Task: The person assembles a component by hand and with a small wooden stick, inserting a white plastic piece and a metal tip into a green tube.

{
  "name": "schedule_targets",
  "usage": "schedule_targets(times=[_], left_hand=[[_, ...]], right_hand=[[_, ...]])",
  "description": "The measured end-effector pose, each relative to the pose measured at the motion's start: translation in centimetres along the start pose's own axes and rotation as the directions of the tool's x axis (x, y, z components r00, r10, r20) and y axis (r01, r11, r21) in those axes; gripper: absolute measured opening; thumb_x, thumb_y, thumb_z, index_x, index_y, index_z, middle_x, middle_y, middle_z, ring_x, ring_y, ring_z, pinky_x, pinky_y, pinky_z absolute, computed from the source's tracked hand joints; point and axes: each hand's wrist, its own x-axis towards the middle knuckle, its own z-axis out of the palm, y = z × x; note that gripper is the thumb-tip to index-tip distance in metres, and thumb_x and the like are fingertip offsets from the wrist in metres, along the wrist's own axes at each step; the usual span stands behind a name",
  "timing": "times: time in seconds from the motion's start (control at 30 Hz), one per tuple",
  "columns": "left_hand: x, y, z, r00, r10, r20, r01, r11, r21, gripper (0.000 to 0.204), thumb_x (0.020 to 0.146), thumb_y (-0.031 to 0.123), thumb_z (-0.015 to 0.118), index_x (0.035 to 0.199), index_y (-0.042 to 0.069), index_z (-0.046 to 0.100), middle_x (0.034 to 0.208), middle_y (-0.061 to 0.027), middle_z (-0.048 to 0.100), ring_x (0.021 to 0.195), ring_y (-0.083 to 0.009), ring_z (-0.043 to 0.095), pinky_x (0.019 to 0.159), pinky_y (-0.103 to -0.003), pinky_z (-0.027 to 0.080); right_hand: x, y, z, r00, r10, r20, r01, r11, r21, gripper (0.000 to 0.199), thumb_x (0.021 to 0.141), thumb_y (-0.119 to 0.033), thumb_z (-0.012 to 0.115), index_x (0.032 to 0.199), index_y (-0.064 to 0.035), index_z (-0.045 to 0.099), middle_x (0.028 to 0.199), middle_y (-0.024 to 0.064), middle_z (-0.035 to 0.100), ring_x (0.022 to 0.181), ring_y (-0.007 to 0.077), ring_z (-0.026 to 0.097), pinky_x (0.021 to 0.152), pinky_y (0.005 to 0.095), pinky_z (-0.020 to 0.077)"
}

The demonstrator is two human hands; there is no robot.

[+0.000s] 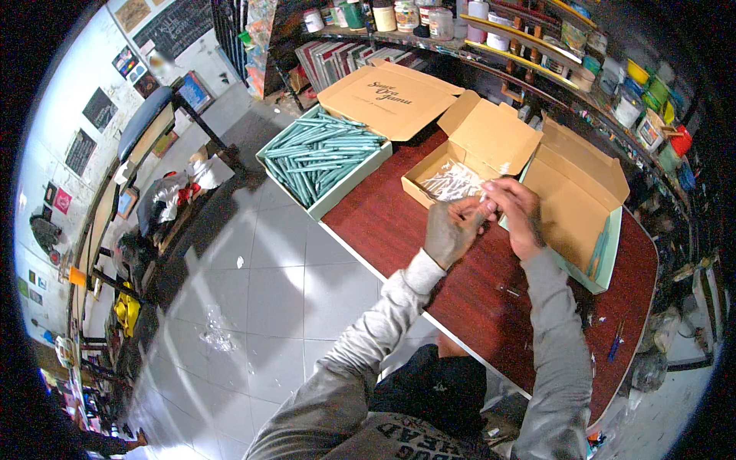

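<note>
My left hand [451, 233] and my right hand [518, 216] meet above the table, in front of a small brown cardboard box [424, 187]. Both have their fingers pinched together. A small white piece [484, 197] shows at the right fingertips; what the left fingers grip is hidden. Inside the small box lies a heap of thin white pieces [451, 182]. To the left, a larger box [351, 184] is filled with many teal pens [326, 149]. On the right, another open box [571, 201] holds a few teal pens [599, 249] along its right side.
The dark red table [483, 307] carries the boxes, a blue pen [616, 342] and small white scraps. Shelves [460, 50] with jars and paint pots run behind it. A bench [126, 192] stands along the left wall. Clear plastic [218, 330] lies on the tiled floor.
</note>
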Motion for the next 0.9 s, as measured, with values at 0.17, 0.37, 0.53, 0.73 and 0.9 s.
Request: schedule_targets(times=[0.17,0.37,0.53,0.73,0.9], left_hand=[[-0.4,-1.3,1.0,0.938,0.346,0.024,-0.335,0.886,0.322,0.021,0.090,0.031,0.066,0.085,0.012,0.074,0.061,-0.0045,0.066,0.046,-0.0153,0.055,0.047,-0.032,0.042],[-1.1,-0.9,0.1,0.947,0.211,0.244,-0.258,0.949,0.181,0.023,0.089,0.034,0.067,0.091,0.013,0.075,0.063,-0.0055,0.067,0.049,-0.0105,0.057,0.049,-0.031,0.044],[-3.1,-1.1,1.2,0.906,0.181,0.382,-0.070,0.955,-0.288,0.026,0.091,0.034,0.066,0.097,0.010,0.074,0.078,-0.0055,0.071,0.072,-0.0067,0.062,0.067,-0.027,0.051],[-5.5,-2.9,1.8,0.864,0.498,0.081,-0.503,0.838,0.211,0.017,0.082,0.018,0.071,0.094,0.005,0.073,0.076,-0.0122,0.069,0.063,-0.0283,0.063,0.061,-0.033,0.049],[-9.3,-1.7,1.8,0.933,0.177,0.315,-0.110,0.970,-0.218,0.024,0.093,0.028,0.063,0.090,0.006,0.073,0.075,-0.0059,0.070,0.063,-0.0163,0.060,0.059,-0.027,0.047]], right_hand=[[-3.0,-0.6,-1.8,0.985,-0.043,-0.168,0.043,0.999,-0.008,0.020,0.088,-0.020,0.067,0.096,-0.0015,0.066,0.086,0.0039,0.065,0.077,0.0114,0.060,0.069,0.0260,0.0489],[-6.4,-0.9,-2.8,0.964,-0.041,-0.263,0.056,0.997,0.050,0.016,0.091,-0.021,0.064,0.091,-0.0056,0.064,0.081,0.0024,0.061,0.067,0.0119,0.055,0.062,0.0266,0.0445],[-9.4,-1.9,-2.9,0.982,-0.074,-0.173,0.033,0.973,-0.230,0.022,0.093,-0.024,0.060,0.088,-0.0030,0.065,0.072,0.0027,0.059,0.064,0.0120,0.055,0.061,0.0264,0.0434],[-12.4,-1.6,-1.9,0.959,-0.043,-0.281,-0.025,0.972,-0.234,0.022,0.097,-0.019,0.057,0.094,0.0030,0.062,0.069,0.0040,0.053,0.059,0.0112,0.051,0.057,0.0279,0.0465],[-16.4,-2.6,-1.8,0.985,0.126,-0.114,-0.124,0.992,0.030,0.018,0.095,-0.014,0.058,0.086,0.0013,0.059,0.069,0.0056,0.053,0.051,0.0123,0.052,0.051,0.0287,0.0483]])
